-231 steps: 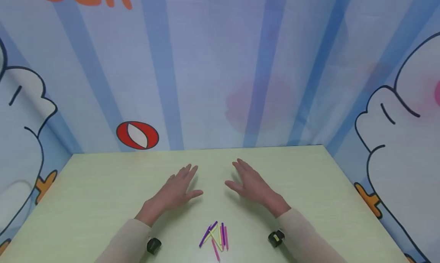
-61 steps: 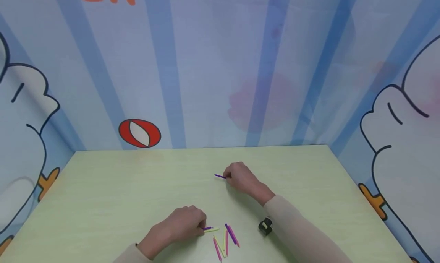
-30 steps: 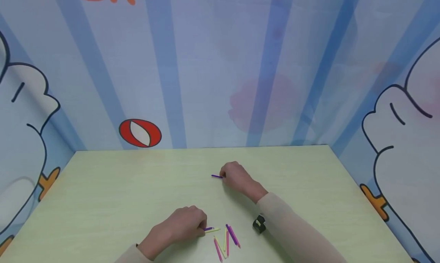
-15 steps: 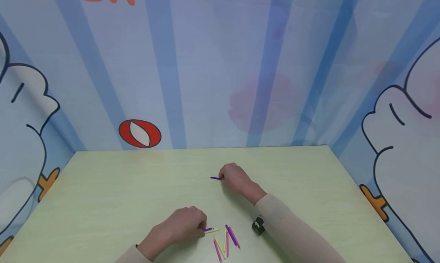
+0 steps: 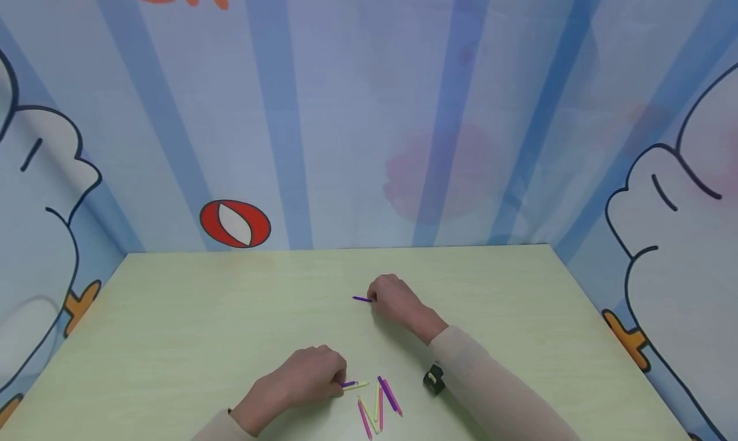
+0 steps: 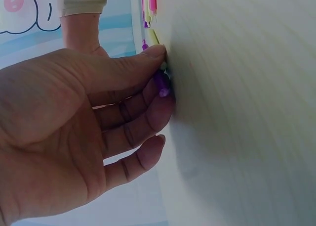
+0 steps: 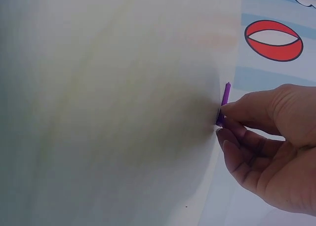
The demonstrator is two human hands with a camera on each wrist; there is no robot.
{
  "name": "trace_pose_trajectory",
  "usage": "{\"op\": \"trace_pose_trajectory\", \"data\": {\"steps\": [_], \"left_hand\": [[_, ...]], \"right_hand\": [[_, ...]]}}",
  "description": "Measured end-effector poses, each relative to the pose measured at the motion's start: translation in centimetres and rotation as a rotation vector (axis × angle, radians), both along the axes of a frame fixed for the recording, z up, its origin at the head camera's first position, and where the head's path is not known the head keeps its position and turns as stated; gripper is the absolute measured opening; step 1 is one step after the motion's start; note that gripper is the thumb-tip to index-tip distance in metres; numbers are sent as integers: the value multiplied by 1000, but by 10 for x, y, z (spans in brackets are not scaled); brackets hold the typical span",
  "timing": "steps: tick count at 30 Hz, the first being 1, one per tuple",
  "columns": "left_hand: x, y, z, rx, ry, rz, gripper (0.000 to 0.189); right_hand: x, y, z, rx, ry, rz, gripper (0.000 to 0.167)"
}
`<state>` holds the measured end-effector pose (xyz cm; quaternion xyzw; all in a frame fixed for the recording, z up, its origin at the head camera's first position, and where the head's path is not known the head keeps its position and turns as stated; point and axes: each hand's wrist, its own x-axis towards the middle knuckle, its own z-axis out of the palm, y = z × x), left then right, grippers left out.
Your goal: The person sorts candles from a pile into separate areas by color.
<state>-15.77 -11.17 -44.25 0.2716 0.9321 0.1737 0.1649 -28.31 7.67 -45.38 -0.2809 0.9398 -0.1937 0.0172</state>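
Near the back of the table, my right hand (image 5: 398, 300) pinches a thin purple stick (image 5: 362, 299) between thumb and fingertips. In the right wrist view this purple stick (image 7: 226, 93) has a narrowed end and points away from the hand (image 7: 269, 147). Closer to me, my left hand (image 5: 305, 377) pinches another purple stick (image 6: 162, 83) low at the tabletop. A yellow stick (image 5: 356, 386) lies right beside it; whether the fingers hold that one too is unclear. Just right of my left hand lie loose pink (image 5: 365, 420), yellow (image 5: 377, 402) and purple (image 5: 388, 395) sticks.
The pale yellow-green table (image 5: 202, 338) runs back to a blue striped backdrop (image 5: 357, 108) with cartoon figures on both sides. A small black device (image 5: 434, 379) sits at the right sleeve.
Both hands were spread open over the table earlier; each has since taken hold of a purple stick. Over the last second the right hand has barely moved and the left stays put.
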Motion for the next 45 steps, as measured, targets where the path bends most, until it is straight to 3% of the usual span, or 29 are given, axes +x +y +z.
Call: {"op": "trace_pose_trajectory", "data": {"steps": [10,36,45], "left_hand": [[-1,0,0,-11,7,8,12],[1,-1,-3,15,30,-2,14],[1,-2,-5,28,41,-6,13]], "right_hand": [[11,0,8,-20,-5,12,13],[69,17,19,28,-110,92,15],[84,25,23,86,-262,117,7]]}}
